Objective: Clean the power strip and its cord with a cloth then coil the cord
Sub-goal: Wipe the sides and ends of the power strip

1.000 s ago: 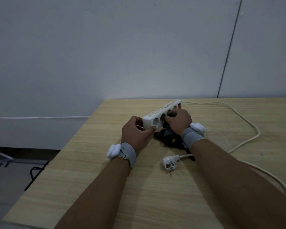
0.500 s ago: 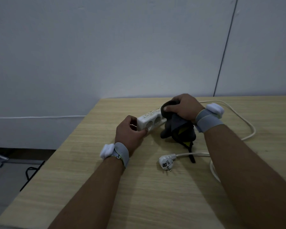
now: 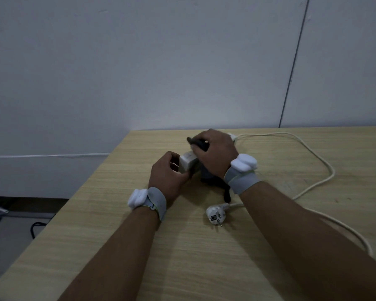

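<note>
Wiping power strip [image 3: 188, 162] at frame centre. Left hand [image 3: 168, 175] clamped round near end, steadying. Right hand [image 3: 215, 152] gripping dark cloth [image 3: 199, 144], pressed over top of strip. Best kept pinned, long strokes toward cord [image 3: 313, 148] end. Plug [image 3: 215, 215] loose just below, cord looping right. Table [image 3: 117, 235] edge close on left; open room lower centre.
</note>
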{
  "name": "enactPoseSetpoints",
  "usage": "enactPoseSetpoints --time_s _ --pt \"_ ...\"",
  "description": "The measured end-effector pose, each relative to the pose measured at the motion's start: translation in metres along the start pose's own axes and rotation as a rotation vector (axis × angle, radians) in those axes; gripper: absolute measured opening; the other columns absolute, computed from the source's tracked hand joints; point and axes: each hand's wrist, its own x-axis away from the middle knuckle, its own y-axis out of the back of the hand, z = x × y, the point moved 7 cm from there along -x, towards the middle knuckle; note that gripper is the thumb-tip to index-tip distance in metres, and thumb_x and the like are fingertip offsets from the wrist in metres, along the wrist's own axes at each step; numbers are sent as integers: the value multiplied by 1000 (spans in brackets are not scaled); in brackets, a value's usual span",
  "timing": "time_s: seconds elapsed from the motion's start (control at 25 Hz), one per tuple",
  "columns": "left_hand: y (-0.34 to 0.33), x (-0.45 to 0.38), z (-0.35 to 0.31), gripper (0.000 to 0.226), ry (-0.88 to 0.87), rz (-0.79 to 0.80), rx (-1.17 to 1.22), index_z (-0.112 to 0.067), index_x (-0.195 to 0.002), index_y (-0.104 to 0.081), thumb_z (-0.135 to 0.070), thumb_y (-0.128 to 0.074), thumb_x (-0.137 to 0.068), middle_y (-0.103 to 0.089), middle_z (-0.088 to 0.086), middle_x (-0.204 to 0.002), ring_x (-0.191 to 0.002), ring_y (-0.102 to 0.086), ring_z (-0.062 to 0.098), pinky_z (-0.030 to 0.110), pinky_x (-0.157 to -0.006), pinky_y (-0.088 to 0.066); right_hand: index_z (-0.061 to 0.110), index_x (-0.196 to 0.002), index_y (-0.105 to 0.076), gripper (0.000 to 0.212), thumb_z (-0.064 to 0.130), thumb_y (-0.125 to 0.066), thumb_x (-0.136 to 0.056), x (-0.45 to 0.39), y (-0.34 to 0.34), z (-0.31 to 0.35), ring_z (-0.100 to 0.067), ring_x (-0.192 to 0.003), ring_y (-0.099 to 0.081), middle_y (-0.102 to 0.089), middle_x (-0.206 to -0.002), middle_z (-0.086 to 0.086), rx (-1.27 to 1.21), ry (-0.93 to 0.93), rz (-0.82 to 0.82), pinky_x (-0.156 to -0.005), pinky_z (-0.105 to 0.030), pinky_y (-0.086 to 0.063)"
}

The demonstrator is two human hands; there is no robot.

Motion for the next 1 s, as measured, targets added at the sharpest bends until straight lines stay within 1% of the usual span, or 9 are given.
enactPoseSetpoints --time_s 0.12,0.2,0.28,0.36,0.44,0.52,0.64,0.84,1.0 --pt "4 -1 -2 32 -47 -21 24 -28 -85 -60 -53 -70 -68 -64 -13 -79 -73 -60 1 14 -54 -44 14 -101 -73 22 26 -66 -84 7 -16 9 -27 -89 -61 -67 -95 -8 -42 92 116 -80 -32 -47" --pt "6 -3 -3 28 -70 -31 23 -26 -86 -62 -47 -70 -70 -65 -13 -80 -72 -60 2 17 -56 -46 16 -108 -71 29 28 -67 -81 10 -21 9 -27 -93 -57 -64 -100 -7 -48 145 175 -81 -35 -45" --pt "11 -6 -1 24 -87 -47 11 -25 -88 -63 -34 -75 -69 -65 -14 -81 -73 -61 2 20 -58 -46 27 -120 -64 46 36 -65 -75 15 -26 4 -26 -107 -49 -57 -116 -3 38 185 211 -87 -35 -37" --pt "16 -10 2 24 -88 -59 9 -26 -88 -62 -33 -74 -69 -65 -15 -81 -74 -61 1 19 -58 -45 42 -131 -51 61 45 -59 -70 19 -31 -1 -23 -126 -34 -43 -136 4 169 198 239 -92 -37 -27" --pt "18 -11 4 24 -88 -65 9 -26 -88 -62 -34 -74 -68 -65 -15 -81 -74 -62 1 17 -57 -44 50 -137 -37 72 46 -55 -68 22 -37 -4 -23 -134 -26 -30 -146 6 296 206 274 -94 -41 -26" --pt "19 -11 6 24 -86 -71 -2 -25 -87 -62 -31 -75 -67 -65 -14 -81 -74 -62 1 18 -57 -45 51 -141 -28 74 41 -53 -72 23 -42 -5 -27 -126 -34 -29 -143 3 409 204 300 -91 -43 -31" --pt "19 -13 7 27 -84 -75 -15 -25 -88 -62 -27 -75 -64 -65 -13 -82 -75 -63 3 21 -60 -48 46 -142 -29 65 30 -47 -82 18 -42 -1 -33 -103 -43 -34 -129 -5 478 167 273 -80 -42 -39" --pt "20 -12 10 25 -84 -85 -22 -28 -87 -62 -30 -77 -67 -66 -14 -82 -75 -62 1 18 -58 -46 35 -147 -28 61 24 -45 -90 20 -47 4 -31 -89 -43 -35 -110 -12 343 191 339 -75 -42 -44" --pt "20 -11 6 25 -113 -80 -64 -26 -85 -62 -28 -74 -64 -65 -13 -81 -75 -61 1 20 -60 -46 37 -146 -30 63 19 -46 -88 21 -45 -6 -27 -79 -40 -30 -101 -7 242 195 350 -68 -38 -42"
